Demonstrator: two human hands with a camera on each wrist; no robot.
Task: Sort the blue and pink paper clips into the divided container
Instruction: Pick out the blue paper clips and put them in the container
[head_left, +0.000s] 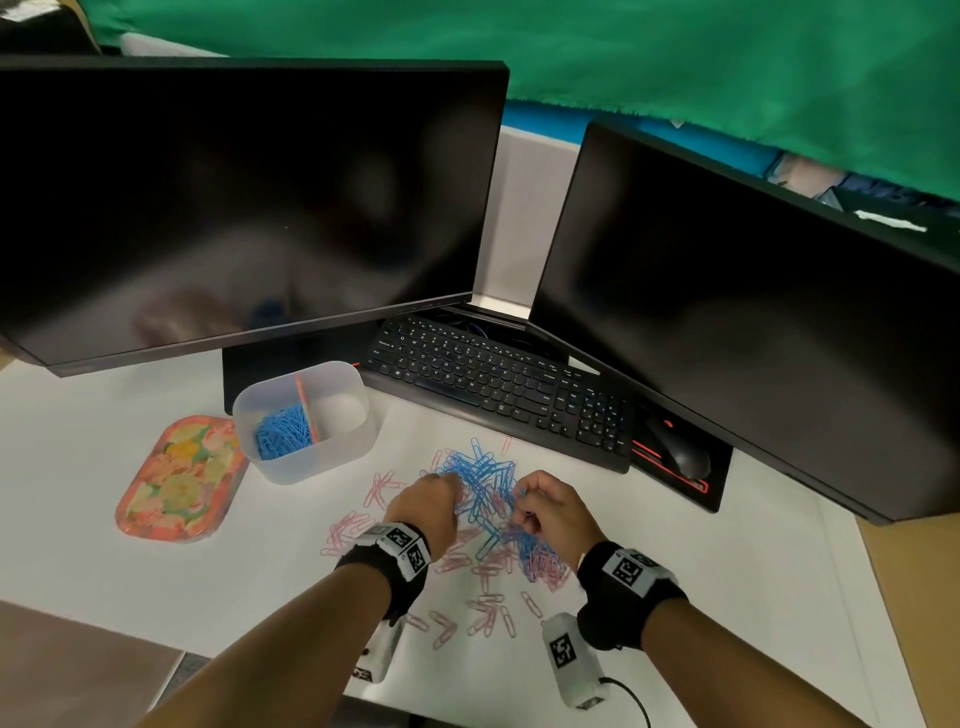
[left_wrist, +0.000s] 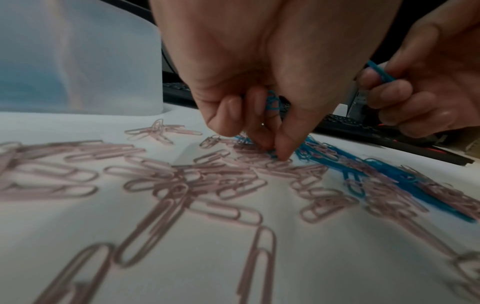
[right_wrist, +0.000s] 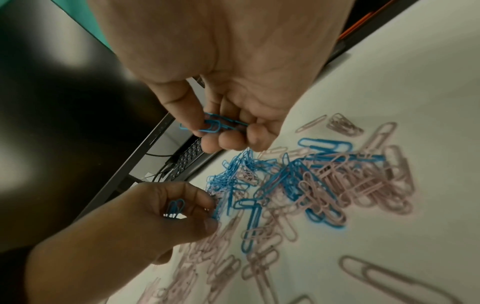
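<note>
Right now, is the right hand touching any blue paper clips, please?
Touching: the right wrist view shows the right hand pinching blue paper clips between thumb and fingers.

Even overhead lighting, wide-angle distortion, and close-range blur in the wrist views.

Head view: bright and diffuse; the white table (head_left: 675, 545) is nearly overexposed, shadows under the forearms are soft, the left monitor (head_left: 249, 208) carries faint hazy reflections, and straight edges bow toward the frame borders. Left wrist view: the nearest pink paper clips (left_wrist: 145, 236) are smeared and out of focus, and the container (left_wrist: 78, 61) is a pale blur. Right wrist view: dimmer, greenish cast, dark left half with soft glare patches; blue paper clips (right_wrist: 285, 174) show colour bleed.
</note>
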